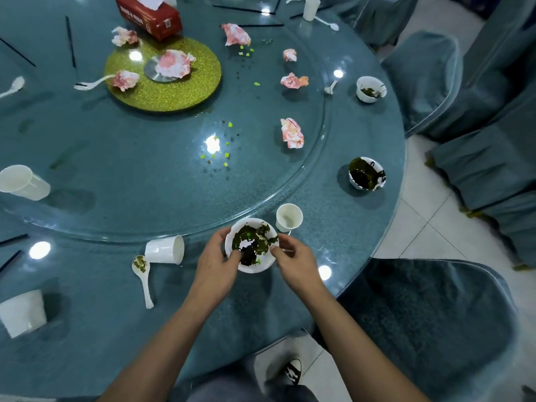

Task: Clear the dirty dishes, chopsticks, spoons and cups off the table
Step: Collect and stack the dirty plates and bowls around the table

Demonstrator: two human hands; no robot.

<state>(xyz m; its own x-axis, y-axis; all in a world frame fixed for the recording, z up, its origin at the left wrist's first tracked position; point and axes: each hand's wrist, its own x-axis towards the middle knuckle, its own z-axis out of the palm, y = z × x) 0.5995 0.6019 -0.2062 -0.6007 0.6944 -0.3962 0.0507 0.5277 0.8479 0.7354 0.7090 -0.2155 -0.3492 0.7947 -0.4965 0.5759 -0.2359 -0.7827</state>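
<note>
A white bowl [251, 245] smeared with dark green leftovers sits near the table's front edge. My left hand [216, 262] grips its left rim, with the thumb over the edge. My right hand [294, 261] pinches the right rim. An upright paper cup [289, 217] stands just behind the bowl. To the left, a tipped paper cup [165, 249] lies beside a dirty white spoon [142, 275]. Two more dirty bowls are on the right side, one near [367, 173] and one farther [371, 89].
The round teal table [87, 329] carries a glass turntable [162, 175] with crumpled pink napkins [292, 137], a gold disc [185, 88] and a red tissue box [148, 15]. More cups [24, 182], spoons and black chopsticks [70, 41] lie around. Covered chairs [429, 323] stand at right.
</note>
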